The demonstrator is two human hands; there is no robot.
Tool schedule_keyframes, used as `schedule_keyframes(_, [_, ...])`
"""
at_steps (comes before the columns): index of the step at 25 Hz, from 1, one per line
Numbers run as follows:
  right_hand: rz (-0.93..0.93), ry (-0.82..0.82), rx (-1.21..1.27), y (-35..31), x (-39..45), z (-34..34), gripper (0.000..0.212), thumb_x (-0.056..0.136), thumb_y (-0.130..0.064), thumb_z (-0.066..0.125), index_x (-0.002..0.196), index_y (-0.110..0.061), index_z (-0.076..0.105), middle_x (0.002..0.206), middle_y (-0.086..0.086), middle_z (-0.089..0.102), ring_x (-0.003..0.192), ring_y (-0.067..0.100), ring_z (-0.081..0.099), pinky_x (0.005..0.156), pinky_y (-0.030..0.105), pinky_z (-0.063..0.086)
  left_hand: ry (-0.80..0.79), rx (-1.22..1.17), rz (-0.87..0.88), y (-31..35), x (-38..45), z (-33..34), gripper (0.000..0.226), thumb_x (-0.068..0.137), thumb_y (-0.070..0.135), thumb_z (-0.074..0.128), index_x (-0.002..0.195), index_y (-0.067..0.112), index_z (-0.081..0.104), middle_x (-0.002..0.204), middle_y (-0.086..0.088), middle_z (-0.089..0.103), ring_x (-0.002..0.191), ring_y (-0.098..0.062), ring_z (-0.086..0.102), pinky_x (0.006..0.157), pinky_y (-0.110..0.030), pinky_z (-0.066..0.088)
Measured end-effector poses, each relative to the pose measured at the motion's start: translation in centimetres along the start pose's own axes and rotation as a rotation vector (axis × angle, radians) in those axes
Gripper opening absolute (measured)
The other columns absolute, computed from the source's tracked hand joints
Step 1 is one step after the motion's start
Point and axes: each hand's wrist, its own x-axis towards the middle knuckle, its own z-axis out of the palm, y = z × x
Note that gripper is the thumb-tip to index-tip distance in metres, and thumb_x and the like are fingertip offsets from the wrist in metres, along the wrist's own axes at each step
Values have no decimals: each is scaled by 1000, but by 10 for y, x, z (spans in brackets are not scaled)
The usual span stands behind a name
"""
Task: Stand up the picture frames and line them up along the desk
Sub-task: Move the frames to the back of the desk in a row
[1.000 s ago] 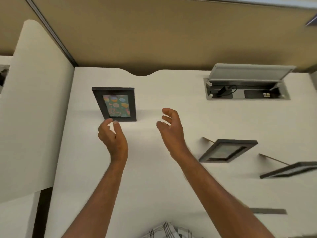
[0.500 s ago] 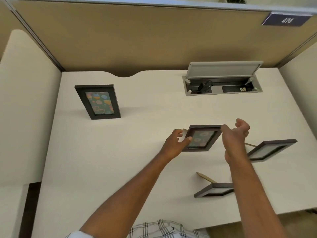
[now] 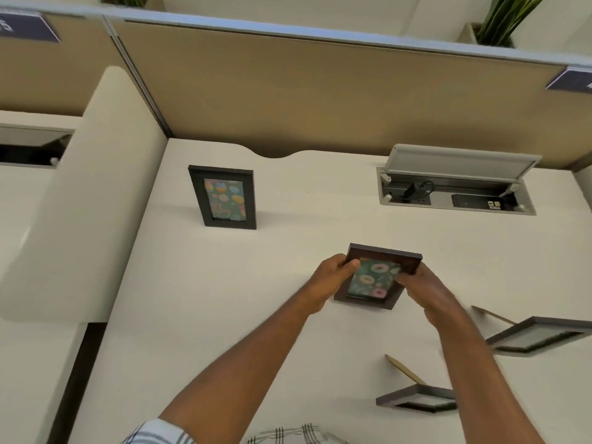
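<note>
Fingers (image 3: pixel 347 265) of the left hand (image 3: pixel 330 280) are curled round the left edge of a brown frame (image 3: pixel 378 277), thumb on the front, and the right hand (image 3: pixel 423 290) is clamped on the right edge the same way, so both hands have a proper hold of it. The frame shows a donut print and sits tilted, over the middle of the desk (image 3: pixel 224 315); can't tell if its bottom edge touches the surface or hangs just above it.

Off to the left and further back, a black frame (image 3: pixel 224 197) with a colourful picture stands upright on its own, well apart from the held one. Two more frames lie face down on the right with their stands sticking up: a grey frame (image 3: pixel 541 338) near the right edge, and a dark frame (image 3: pixel 416 402) close to the front edge, partly behind the right forearm. At the back right a cable hatch (image 3: pixel 455 187) sits open.
</note>
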Motion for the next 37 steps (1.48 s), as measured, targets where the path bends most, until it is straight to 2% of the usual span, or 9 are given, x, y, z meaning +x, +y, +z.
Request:
schedule_keyframes(5, [16,-216,123,-27,15,76,31,91,-12,64,119,-25,67,112,-6,73,106,11,63,73,23,41,90,-112,73,7,-8,-80,41,104,34,56,131,3,59,131,-11,70,122,-19,66,103,-30,51])
schedule_keyframes(9, [3,-375,214,-47,32,118,40,76,-10,66,114,-23,70,111,-7,77,109,12,65,93,31,43,147,-148,113,16,-10,-129,40,104,32,55,133,4,58,130,-8,70,119,-14,67,94,-21,53])
schedule_keyframes(13, [-82,-384,286,-76,55,144,48,55,-14,66,102,-20,72,99,-8,80,96,11,71,83,26,48,240,-151,127,25,-6,-152,34,103,38,56,127,14,60,119,8,72,103,8,68,78,-6,50])
schedule_keyframes(16, [-117,-384,316,-96,81,155,45,58,-11,61,101,-19,72,102,-3,79,94,15,72,81,27,51,532,-180,201,21,-4,-160,22,98,42,61,117,30,62,115,16,68,102,11,63,78,-6,48])
schedule_keyframes(19, [-107,-381,323,-112,105,167,46,58,-8,58,101,-19,70,102,-1,79,96,20,70,85,32,51,918,-274,235,6,-6,-188,10,97,27,61,104,33,61,109,11,65,106,-11,62,86,-22,51])
schedule_keyframes(22, [-104,-390,331,-117,120,176,47,58,-7,58,102,-18,70,102,-2,79,97,20,70,84,31,51,1107,-268,193,-5,-7,-229,19,98,22,59,115,27,57,122,1,62,117,-21,59,94,-31,52])
schedule_keyframes(27, [-105,-406,378,-112,134,191,46,59,-6,56,103,-15,69,101,-1,79,98,22,70,85,33,52,950,-149,165,-5,3,-282,47,103,22,56,149,26,44,152,1,49,134,-16,47,103,-31,45])
schedule_keyframes(31, [-102,-418,412,-106,138,199,47,60,-5,56,104,-14,68,101,0,79,98,22,70,82,31,53,814,-27,188,-8,14,-294,38,107,17,49,145,14,50,140,-8,60,131,-23,56,94,-24,52])
schedule_keyframes(37, [-112,-429,373,-113,151,201,38,76,5,49,107,-11,65,103,3,77,100,25,68,86,34,53,833,-33,202,-16,22,-296,31,107,15,49,137,10,52,135,-10,62,128,-26,58,103,-40,53])
